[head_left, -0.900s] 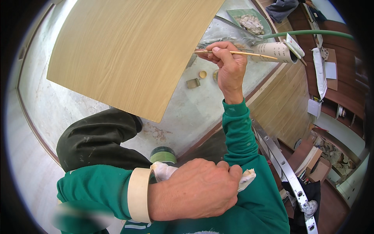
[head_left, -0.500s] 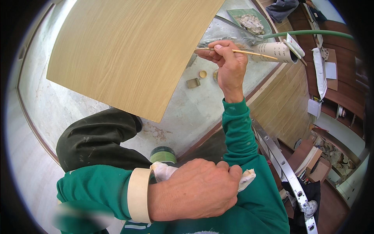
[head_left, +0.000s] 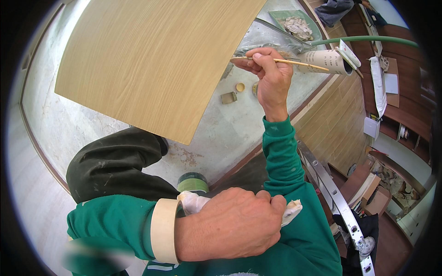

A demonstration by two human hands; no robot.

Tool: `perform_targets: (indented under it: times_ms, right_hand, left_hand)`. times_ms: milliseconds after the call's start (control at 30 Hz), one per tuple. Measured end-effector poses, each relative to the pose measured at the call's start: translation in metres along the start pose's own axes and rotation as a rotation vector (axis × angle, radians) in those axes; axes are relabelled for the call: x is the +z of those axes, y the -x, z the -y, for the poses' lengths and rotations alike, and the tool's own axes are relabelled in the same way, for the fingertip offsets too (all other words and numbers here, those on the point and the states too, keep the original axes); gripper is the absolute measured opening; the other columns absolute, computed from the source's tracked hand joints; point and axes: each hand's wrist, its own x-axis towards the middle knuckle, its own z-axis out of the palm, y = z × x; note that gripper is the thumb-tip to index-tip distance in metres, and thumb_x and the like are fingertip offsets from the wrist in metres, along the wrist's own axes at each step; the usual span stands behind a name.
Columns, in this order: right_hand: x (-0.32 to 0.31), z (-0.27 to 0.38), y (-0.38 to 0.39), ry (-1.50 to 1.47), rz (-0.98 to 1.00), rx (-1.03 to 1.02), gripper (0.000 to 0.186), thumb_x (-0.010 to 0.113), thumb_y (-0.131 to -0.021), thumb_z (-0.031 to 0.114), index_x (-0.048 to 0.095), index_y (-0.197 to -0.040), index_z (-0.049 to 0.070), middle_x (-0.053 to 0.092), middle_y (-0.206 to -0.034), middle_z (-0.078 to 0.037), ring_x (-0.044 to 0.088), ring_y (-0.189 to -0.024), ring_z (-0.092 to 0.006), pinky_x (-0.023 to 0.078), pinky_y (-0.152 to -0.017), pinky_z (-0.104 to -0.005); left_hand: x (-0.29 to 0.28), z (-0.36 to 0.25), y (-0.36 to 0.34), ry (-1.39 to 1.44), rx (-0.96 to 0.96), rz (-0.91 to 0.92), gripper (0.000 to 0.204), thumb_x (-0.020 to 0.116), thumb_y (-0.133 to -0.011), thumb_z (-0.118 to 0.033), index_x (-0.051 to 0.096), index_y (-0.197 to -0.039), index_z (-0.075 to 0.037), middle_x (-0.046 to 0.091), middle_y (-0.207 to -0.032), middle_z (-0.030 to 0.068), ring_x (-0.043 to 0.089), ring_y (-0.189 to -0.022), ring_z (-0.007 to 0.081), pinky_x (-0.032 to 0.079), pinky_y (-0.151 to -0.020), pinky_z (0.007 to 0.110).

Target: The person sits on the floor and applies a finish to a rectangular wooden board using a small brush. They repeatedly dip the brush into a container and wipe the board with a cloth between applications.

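Observation:
My right hand (head_left: 271, 83) pinches a thin wooden brush (head_left: 304, 64) at the right edge of a light woodgrain board (head_left: 138, 64); my fingers hide part of its working end. My left hand (head_left: 235, 221) is closed around a crumpled white rag (head_left: 290, 211) across my lap, with a cream tape roll (head_left: 162, 230) around that wrist. Beyond my right hand, on the pale floor, lie a small round tan lid (head_left: 240, 87) and a small square block (head_left: 229, 98). A green-banded tub (head_left: 192, 184) stands behind my left hand.
A green dustpan (head_left: 279, 17) with debris, a hose (head_left: 386, 39) and a cardboard tube (head_left: 322, 60) lie at upper right. A metal ladder (head_left: 329, 188) runs along the right, beside dark brown panels (head_left: 400, 83). Another person's legs (head_left: 334, 11) show at top right.
My right hand has risen slightly with the brush, whose handle tip has shifted a little. My left hand and the board look unchanged.

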Motion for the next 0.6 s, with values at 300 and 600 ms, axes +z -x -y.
perform_targets:
  times_ms: [300, 600]
  right_hand:
    - [0.001, 0.002, -0.006, -0.029, -0.038, -0.001, 0.021, 0.051, -0.090, 0.007, 0.066, -0.092, -0.008, 0.069, -0.085, -0.015, 0.075, -0.082, -0.0324, 0.062, -0.082, -0.0440]
    - [-0.002, 0.001, -0.012, -0.018, -0.063, 0.007, 0.022, 0.050, -0.090, 0.008, 0.065, -0.094, -0.007, 0.067, -0.080, -0.013, 0.075, -0.082, -0.0334, 0.062, -0.084, -0.0475]
  left_hand:
    - [0.001, -0.001, 0.000, -0.023, -0.009, -0.012, 0.040, 0.067, -0.089, -0.034, 0.050, -0.085, 0.002, 0.053, -0.065, 0.0138, 0.058, -0.048, 0.0335, 0.048, -0.045, 0.045]
    - [0.000, 0.000, -0.001, -0.029, -0.003, -0.008, 0.040, 0.066, -0.090, -0.034, 0.050, -0.084, 0.002, 0.054, -0.065, 0.0141, 0.058, -0.048, 0.0338, 0.048, -0.045, 0.045]
